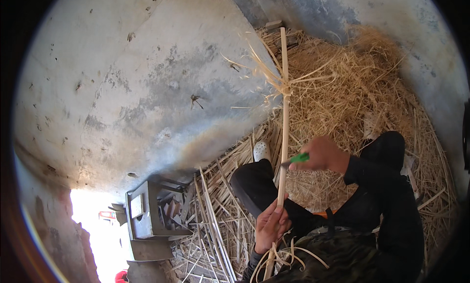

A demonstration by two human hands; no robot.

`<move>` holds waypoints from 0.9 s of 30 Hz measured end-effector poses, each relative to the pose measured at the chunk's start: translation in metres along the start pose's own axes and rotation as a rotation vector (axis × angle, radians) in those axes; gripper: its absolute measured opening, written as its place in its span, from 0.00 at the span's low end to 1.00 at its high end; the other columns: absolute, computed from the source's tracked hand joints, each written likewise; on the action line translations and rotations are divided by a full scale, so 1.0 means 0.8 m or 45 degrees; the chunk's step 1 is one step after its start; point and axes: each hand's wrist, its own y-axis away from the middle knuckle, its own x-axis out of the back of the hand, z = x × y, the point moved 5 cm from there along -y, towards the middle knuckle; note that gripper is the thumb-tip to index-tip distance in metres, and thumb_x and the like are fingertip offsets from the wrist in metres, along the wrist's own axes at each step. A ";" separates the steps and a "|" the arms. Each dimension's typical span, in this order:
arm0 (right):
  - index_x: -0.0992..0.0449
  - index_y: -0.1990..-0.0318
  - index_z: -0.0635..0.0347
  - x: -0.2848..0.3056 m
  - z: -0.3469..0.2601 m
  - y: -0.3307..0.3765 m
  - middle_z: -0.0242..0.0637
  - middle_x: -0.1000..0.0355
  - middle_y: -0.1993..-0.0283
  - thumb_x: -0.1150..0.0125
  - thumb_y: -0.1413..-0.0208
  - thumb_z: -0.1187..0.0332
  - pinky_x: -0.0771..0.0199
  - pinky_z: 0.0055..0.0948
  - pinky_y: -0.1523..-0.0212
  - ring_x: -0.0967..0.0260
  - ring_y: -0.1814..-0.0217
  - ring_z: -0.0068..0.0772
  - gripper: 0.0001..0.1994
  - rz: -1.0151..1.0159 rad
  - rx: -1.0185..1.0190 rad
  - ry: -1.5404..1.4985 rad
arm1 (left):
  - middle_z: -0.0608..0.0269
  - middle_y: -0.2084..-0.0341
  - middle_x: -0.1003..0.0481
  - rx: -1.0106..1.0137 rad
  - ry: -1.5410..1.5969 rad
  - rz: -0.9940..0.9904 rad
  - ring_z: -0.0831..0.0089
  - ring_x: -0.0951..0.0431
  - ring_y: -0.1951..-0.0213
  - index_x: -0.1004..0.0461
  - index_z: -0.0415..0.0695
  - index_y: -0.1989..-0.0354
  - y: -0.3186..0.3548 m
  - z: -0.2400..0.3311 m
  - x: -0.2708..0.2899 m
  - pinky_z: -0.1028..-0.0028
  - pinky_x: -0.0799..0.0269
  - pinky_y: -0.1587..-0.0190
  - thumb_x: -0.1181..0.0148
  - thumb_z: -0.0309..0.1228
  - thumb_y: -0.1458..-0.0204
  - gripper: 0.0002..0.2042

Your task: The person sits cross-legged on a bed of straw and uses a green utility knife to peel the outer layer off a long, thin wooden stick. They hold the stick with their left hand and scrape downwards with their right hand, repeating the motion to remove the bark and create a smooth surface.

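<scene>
A long pale wooden stick (285, 129), perhaps bamboo, slants up and away from my lap. Near its lower part, my left hand (272, 223) is wrapped around it. My right hand (324, 154) grips a green-handled knife (299, 158), whose dark blade lies against the stick's right side, above the left hand. The knife is slightly blurred. Thin curled shavings (274, 80) stay attached in a tuft around the stick's far part. More loose strips (298, 254) curl out at its near end, beside my left wrist.
A large heap of straw-like shavings (362, 77) fills the corner ahead and right. Long split strips (213, 217) lie to the left. A stained wall (122, 82) rises at the left, with a wooden box-like piece of furniture (143, 212) below it. My white shoe (262, 150) is beside the stick.
</scene>
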 end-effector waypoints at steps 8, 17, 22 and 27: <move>0.30 0.92 0.56 0.007 0.017 -0.007 0.33 0.47 0.95 0.52 0.60 0.21 0.44 0.36 0.88 0.43 0.92 0.35 0.41 -0.049 -0.126 0.063 | 0.70 0.81 0.39 0.007 -0.099 0.039 0.86 0.47 0.88 0.40 0.33 0.39 -0.005 -0.002 -0.001 0.84 0.46 0.82 0.59 0.29 0.35 0.18; 0.37 0.94 0.54 0.007 0.019 -0.020 0.35 0.47 0.95 0.50 0.63 0.21 0.45 0.37 0.89 0.41 0.92 0.38 0.41 0.303 0.153 0.146 | 0.69 0.80 0.39 -0.009 -0.122 0.046 0.87 0.47 0.86 0.39 0.33 0.40 -0.010 0.001 0.000 0.85 0.47 0.81 0.59 0.31 0.34 0.18; 0.38 0.94 0.53 0.016 0.093 -0.043 0.30 0.48 0.95 0.54 0.60 0.20 0.49 0.34 0.90 0.46 0.93 0.32 0.41 0.383 -0.149 0.140 | 0.71 0.82 0.38 -0.002 -0.138 0.111 0.86 0.46 0.88 0.37 0.31 0.43 -0.007 -0.001 -0.006 0.83 0.47 0.84 0.56 0.31 0.36 0.18; 0.34 0.93 0.56 0.024 0.074 -0.038 0.34 0.46 0.94 0.56 0.58 0.20 0.44 0.36 0.88 0.43 0.92 0.33 0.42 0.170 -0.273 -0.005 | 0.71 0.83 0.39 -0.009 -0.141 0.063 0.85 0.46 0.88 0.37 0.31 0.44 0.008 -0.001 -0.006 0.83 0.46 0.82 0.56 0.31 0.36 0.18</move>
